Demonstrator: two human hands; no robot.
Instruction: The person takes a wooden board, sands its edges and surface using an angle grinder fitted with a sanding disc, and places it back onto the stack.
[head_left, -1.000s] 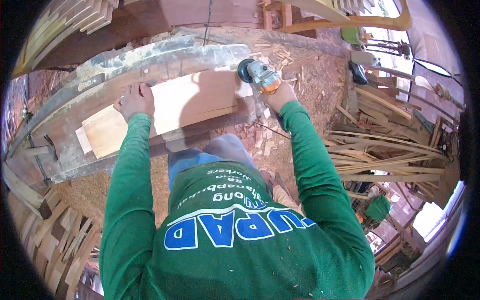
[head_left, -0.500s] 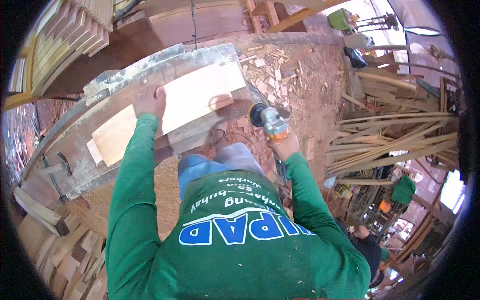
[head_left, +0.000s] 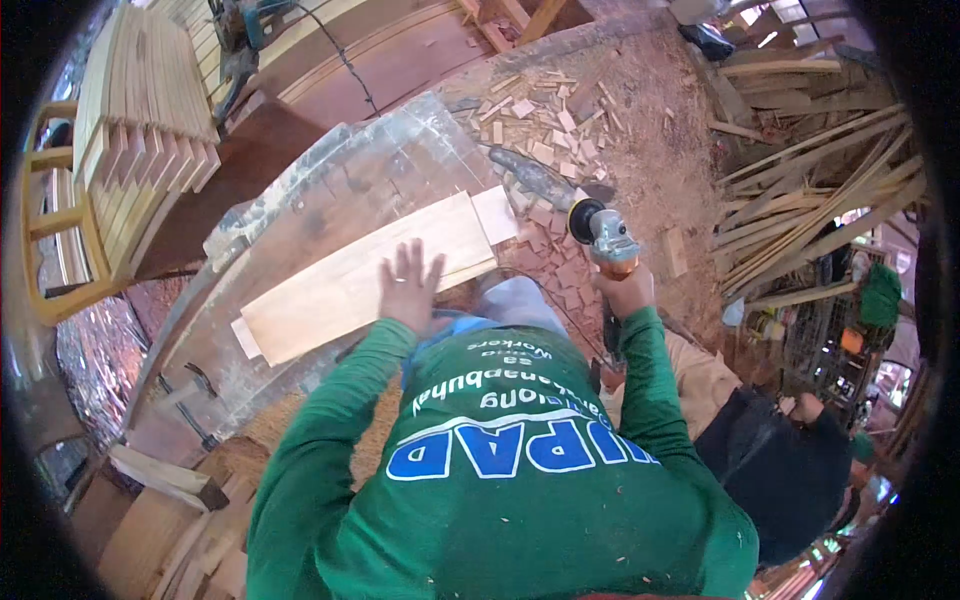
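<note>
A pale wooden board (head_left: 345,285) lies at a slant on the dusty workbench (head_left: 330,190). Under it, another light piece of wood (head_left: 495,215) sticks out at both ends. My left hand (head_left: 408,285) rests on the board near its close edge, fingers spread and gripping nothing. Off the board's right end, my right hand (head_left: 627,290) is wrapped round an angle grinder (head_left: 612,240). The grinder's round pad (head_left: 582,220) faces the bench side and is apart from the board.
Wood offcuts (head_left: 545,130) litter the ground beyond the bench. A clamp (head_left: 200,380) sits at the bench's left end. Stacked boards (head_left: 145,110) stand at upper left, long strips (head_left: 820,220) at right. Another person in dark clothing (head_left: 775,470) is close at lower right.
My left hand has slid right along the board, towards its near edge. The board sits nearer my body. The view has shifted, and more of the other person shows at right.
</note>
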